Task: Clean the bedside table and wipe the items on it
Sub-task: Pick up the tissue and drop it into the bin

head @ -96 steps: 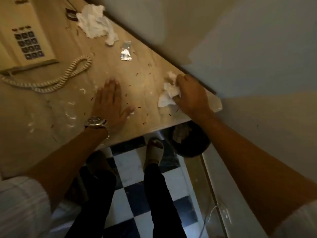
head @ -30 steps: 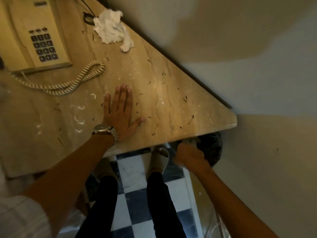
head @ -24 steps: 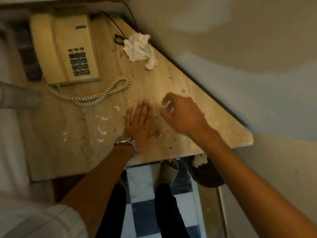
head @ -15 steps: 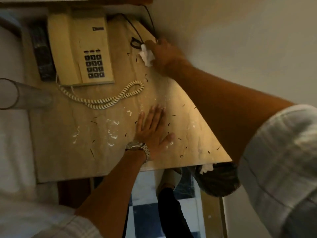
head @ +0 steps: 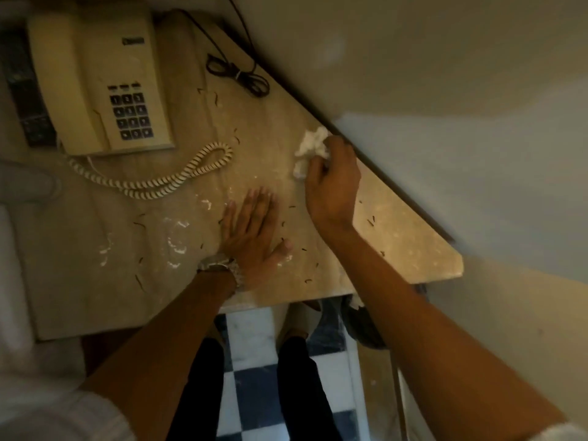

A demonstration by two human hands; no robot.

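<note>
Crumpled tissue [head: 310, 148] gripped by curled right hand [head: 332, 186], apparently to sweep debris [head: 370, 221]; left hand [head: 251, 230] laid flat, empty, bracing on bedside table [head: 407, 249]

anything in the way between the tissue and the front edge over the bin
Nothing solid. The right hand grips the tissue by the wall; from there to the table edge above the bin lie only small dark scraps. The left hand rests flat beside that path.
</note>
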